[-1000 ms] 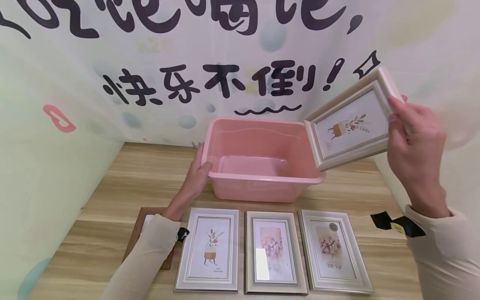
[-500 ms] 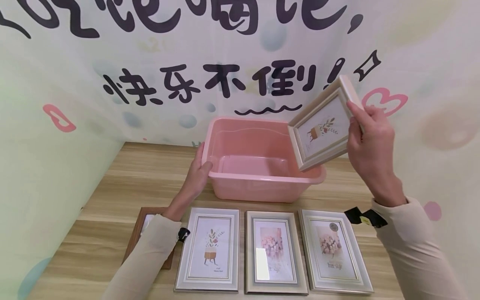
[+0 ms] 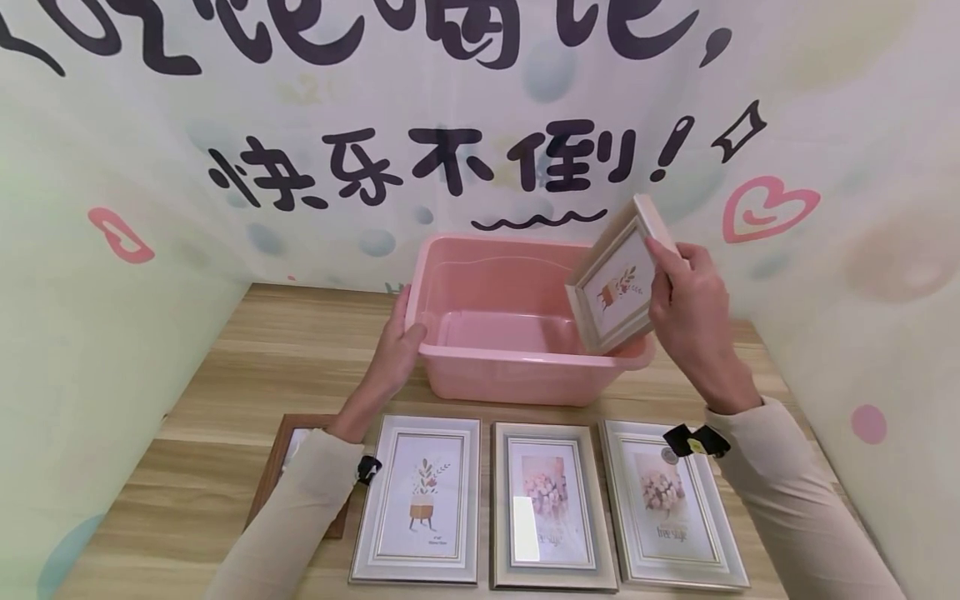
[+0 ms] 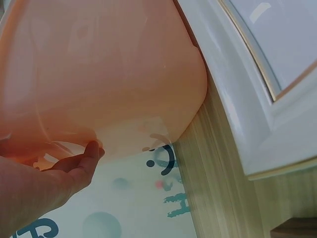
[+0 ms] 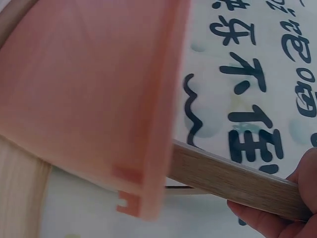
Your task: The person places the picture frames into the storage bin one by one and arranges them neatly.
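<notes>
A pink plastic basin (image 3: pixel 517 380) stands on the wooden table. My left hand (image 3: pixel 392 354) grips its left rim, thumb at the front corner; the left wrist view shows those fingers (image 4: pixel 89 157) at the basin's edge. In my right hand (image 3: pixel 696 315) is a light-coloured picture frame (image 3: pixel 617 287) with a potted-plant print, pinched by one side. The frame is tilted, its lower edge dipping inside the basin's right end. From the right wrist, the frame's side edge (image 5: pixel 233 181) passes behind the basin rim (image 5: pixel 163 109).
In front of the basin lie three pale picture frames: one with a plant print (image 3: pixel 423 500), two with flower prints (image 3: pixel 551 500), (image 3: pixel 663 500) beside it. A brown wooden frame (image 3: pixel 273 467) lies partly under the left forearm. A printed wall cloth (image 3: pixel 337 250) hangs close behind.
My right hand has carried the held picture frame left and downward, from beside the basin to inside its right end. The left hand stays on the rim.
</notes>
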The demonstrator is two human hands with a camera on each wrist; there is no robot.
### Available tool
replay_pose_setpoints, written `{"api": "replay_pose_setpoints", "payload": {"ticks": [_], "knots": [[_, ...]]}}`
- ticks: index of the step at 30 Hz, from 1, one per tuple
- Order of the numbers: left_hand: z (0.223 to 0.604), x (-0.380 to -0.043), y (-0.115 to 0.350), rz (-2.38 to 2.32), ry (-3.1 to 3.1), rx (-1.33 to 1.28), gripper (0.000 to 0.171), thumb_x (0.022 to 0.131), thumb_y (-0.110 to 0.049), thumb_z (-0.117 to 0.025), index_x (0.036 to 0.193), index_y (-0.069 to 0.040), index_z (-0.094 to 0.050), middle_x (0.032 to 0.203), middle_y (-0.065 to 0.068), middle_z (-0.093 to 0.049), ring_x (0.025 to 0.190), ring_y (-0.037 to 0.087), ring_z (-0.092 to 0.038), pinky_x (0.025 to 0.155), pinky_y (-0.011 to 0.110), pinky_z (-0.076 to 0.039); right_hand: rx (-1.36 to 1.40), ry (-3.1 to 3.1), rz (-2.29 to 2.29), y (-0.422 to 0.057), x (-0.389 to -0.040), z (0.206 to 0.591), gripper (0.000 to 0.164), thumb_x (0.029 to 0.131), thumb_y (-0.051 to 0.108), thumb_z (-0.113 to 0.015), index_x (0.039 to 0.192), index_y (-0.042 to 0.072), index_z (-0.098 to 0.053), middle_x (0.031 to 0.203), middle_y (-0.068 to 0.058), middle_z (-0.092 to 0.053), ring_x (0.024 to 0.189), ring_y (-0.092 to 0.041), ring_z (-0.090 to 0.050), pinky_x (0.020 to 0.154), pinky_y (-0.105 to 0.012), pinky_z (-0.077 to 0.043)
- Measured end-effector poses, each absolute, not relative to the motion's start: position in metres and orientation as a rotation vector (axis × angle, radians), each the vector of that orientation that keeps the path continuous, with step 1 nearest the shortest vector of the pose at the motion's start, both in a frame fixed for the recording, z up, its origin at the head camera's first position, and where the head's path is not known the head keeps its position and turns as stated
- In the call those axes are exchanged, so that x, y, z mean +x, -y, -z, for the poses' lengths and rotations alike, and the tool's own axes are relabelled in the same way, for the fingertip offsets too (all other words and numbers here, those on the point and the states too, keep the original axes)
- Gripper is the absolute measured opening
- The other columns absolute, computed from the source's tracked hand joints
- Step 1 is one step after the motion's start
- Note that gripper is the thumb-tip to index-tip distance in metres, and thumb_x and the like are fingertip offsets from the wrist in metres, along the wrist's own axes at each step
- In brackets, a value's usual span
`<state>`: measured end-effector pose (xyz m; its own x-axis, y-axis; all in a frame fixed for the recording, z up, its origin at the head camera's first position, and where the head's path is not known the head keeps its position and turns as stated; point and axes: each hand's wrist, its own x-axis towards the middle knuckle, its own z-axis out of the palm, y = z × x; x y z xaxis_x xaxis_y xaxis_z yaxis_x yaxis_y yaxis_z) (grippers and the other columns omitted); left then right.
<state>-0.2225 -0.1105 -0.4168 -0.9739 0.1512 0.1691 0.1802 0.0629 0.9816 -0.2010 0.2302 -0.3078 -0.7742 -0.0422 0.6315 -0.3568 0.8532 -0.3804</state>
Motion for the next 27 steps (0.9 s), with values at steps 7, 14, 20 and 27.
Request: {"api": "replay_pose_setpoints", "payload": {"ticks": [7,14,20,27], "knots": [[0.417,-0.223,0.109,2.111,2.255,-0.39,0.071,0.096,-0.004,-0.033,0.16,-0.013,-0.004,0.164,0.008,-0.018,0.141,0.037,-0.03,0.114,0.055,-0.029,0.245,2.54,-0.613,-0.229,-0.208,0.33,0.046,0.098,-0.003,-0.051,0.143,0.007,-0.054,0.127,-0.034,-0.049,0.094,-0.051,-0.061,0.072,-0.062,-0.054],[0.417,-0.222,0.109,2.099,2.267,-0.374,0.07,0.097,-0.003,-0.033,0.16,-0.013,-0.004,0.164,0.007,-0.017,0.143,0.037,-0.029,0.115,0.053,-0.029,0.235,2.644,-0.556,-0.223,-0.215,0.347,0.053,0.093,-0.009,-0.052,0.144,0.007,-0.052,0.131,-0.035,-0.046,0.087,-0.05,-0.06,0.062,-0.058,-0.056],[0.417,-0.222,0.109,2.104,2.27,-0.357,0.07,0.097,-0.002,-0.033,0.16,-0.014,-0.004,0.165,0.006,-0.016,0.144,0.036,-0.028,0.115,0.053,-0.029,0.235,2.73,-0.532,-0.219,-0.224,0.356,0.056,0.091,-0.009,-0.047,0.145,0.006,-0.05,0.13,-0.035,-0.045,0.081,-0.048,-0.06,0.052,-0.048,-0.055],[0.417,-0.223,0.11,2.118,2.264,-0.371,0.07,0.098,-0.002,-0.032,0.16,-0.015,-0.003,0.165,0.006,-0.015,0.144,0.036,-0.027,0.115,0.055,-0.029,0.265,2.777,-0.48,-0.215,-0.23,0.362,0.057,0.09,-0.011,-0.048,0.145,0.002,-0.048,0.132,-0.037,-0.042,0.064,-0.04,-0.057,0.04,-0.031,-0.046]]}}
